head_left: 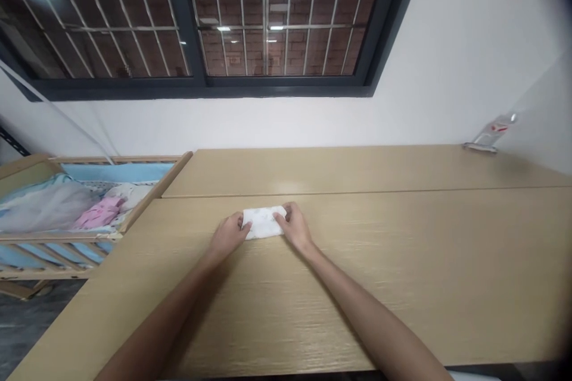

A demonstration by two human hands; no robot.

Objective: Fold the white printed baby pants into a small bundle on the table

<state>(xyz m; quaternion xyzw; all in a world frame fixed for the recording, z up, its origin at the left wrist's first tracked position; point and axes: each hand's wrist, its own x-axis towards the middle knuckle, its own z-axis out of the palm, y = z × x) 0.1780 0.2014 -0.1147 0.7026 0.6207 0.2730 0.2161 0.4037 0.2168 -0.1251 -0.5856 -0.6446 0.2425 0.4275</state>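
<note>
Between my hands is a small white folded piece (263, 222), flat and roughly rectangular, with a faint grey print. Whether it is cloth or paper I cannot tell. My left hand (229, 234) pinches its left edge, thumb on the near face and fingers curled behind. At the right end, my right hand (294, 226) grips it the same way, with the thumb laid over the printed face. Both hands are low over the wooden tabletop (402, 250), towards its far side. My fingers partly cover the piece's two ends.
A wooden crib (152, 193) with blue lining stands left of the table, holding bedding and a pink cloth (102, 212). A clear container with red marks (493, 131) sits at the back right corner. Behind are a white wall and a barred window (281, 86).
</note>
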